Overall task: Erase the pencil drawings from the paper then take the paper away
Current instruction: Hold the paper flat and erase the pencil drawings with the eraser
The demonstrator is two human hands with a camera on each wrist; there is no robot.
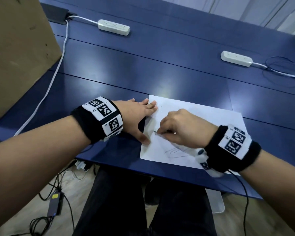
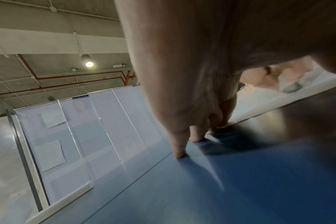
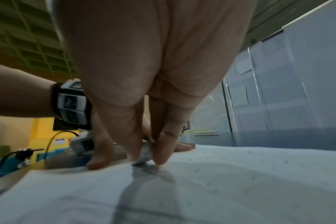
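A white sheet of paper (image 1: pixel 203 116) lies on the blue table (image 1: pixel 143 68) near its front edge. Faint pencil lines (image 1: pixel 174 152) show on its near part. My right hand (image 1: pixel 179 128) pinches a small grey-white eraser (image 3: pixel 144 153) between thumb and fingers, its tip pressed to the paper (image 3: pixel 240 181). My left hand (image 1: pixel 140 114) lies flat with straight fingers on the paper's left edge, thumb spread onto the sheet. In the left wrist view the fingertips (image 2: pixel 179 154) press on the table beside the paper edge (image 2: pixel 278 100).
Two white power strips (image 1: pixel 113 27) (image 1: pixel 236 58) lie on the table farther back, with a white cable (image 1: pixel 58 65) running toward the front left. A cardboard box (image 1: pixel 19 48) stands at the far left. Cables and a power adapter (image 1: pixel 55 203) lie on the floor.
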